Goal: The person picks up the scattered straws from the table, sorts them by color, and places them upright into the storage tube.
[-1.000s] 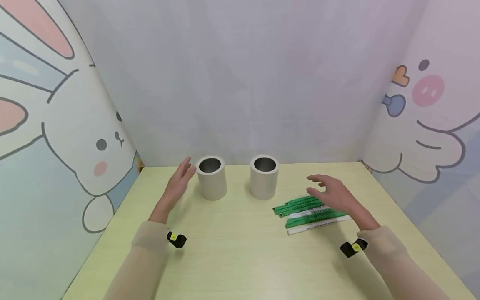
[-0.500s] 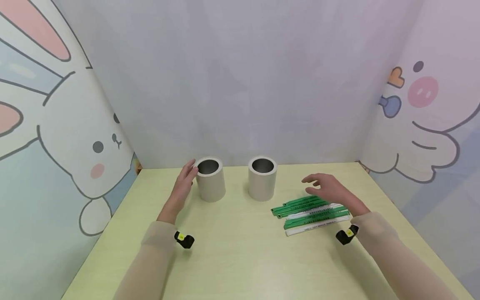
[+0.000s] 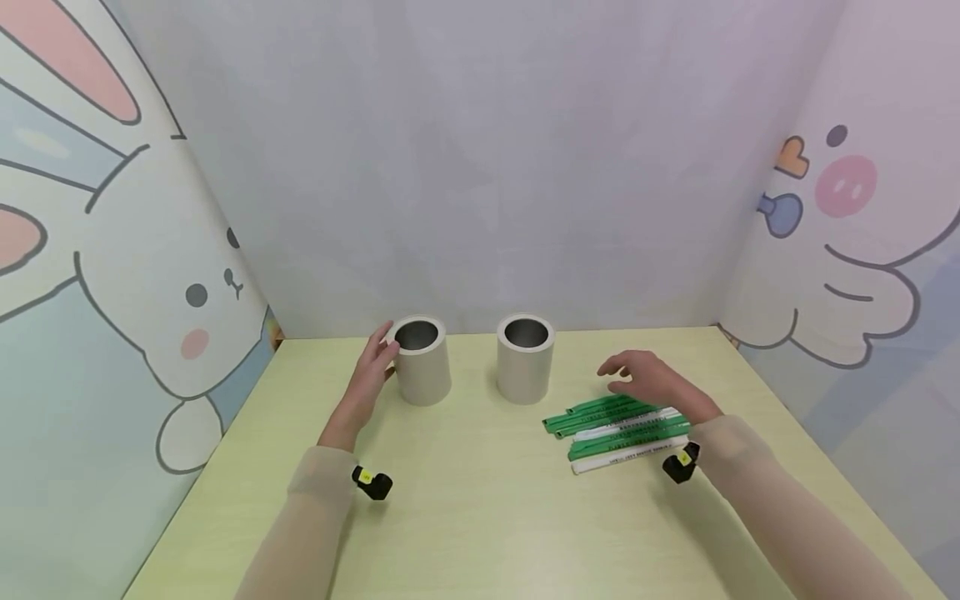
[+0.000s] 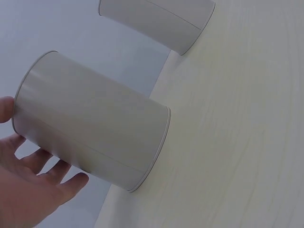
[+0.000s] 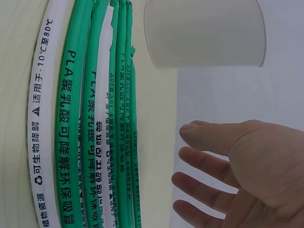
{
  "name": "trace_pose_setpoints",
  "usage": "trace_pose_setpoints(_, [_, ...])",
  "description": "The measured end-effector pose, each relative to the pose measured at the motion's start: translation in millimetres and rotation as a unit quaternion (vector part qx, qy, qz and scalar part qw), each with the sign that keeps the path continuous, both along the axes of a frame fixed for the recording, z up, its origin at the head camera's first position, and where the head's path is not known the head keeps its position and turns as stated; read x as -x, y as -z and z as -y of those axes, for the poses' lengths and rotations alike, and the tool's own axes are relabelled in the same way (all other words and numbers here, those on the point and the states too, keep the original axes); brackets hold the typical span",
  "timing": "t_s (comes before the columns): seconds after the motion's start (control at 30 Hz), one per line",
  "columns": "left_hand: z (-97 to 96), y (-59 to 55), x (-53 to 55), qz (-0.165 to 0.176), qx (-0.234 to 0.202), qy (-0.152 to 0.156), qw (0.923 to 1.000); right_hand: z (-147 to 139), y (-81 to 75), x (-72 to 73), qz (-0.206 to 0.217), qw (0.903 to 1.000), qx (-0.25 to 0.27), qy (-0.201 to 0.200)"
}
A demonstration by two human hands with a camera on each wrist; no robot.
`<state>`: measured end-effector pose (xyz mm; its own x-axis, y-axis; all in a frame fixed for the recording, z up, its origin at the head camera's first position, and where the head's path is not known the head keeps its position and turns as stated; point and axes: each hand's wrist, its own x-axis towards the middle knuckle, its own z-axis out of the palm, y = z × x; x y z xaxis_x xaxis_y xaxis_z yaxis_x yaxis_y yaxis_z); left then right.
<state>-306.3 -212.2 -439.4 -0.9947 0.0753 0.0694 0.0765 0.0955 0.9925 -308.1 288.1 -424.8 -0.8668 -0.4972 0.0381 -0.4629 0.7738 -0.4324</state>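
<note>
We are seeing a left canister (image 3: 423, 375) and a right canister (image 3: 523, 375), both pale with dark insides, standing upright with a gap between them towards the back of a pale yellow surface (image 3: 480, 508). Nearer and to the right, we are finding green and white straw packets (image 3: 626, 438) with dark lettering, lying flat and roughly side by side. We are watching the left hand (image 3: 365, 379) curving along the outer side of the left canister, its fingers (image 4: 73, 184) spreading partly open, its thumb sitting by the rim; we are not managing to tell whether skin is meeting the wall. We are seeing the right hand (image 3: 648, 379) hovering over the far side of the straw packets, its fingers bending loosely, its thumb standing apart, and holding nothing. Behind everything, we are facing a plain grey-white curtain (image 3: 480, 167), while a cartoon rabbit (image 3: 150, 283) is showing on the left-hand panel.
</note>
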Motion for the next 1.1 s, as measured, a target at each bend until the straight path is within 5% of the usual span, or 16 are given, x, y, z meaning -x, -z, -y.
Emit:
trace_pose_setpoints(0.73, [-0.3, 6.5, 0.5, -0.004, -0.007, 0.015, 0.9999, 8, 21.5, 4.2, 0.012, 0.9978, -0.063, -0.02])
trace_pose_setpoints(1.1, [3.5, 6.4, 0.1, 0.0, -0.012, 0.021, 0.9997, 14, 18.4, 2.9, -0.006, 0.9965, -0.077, -0.032])
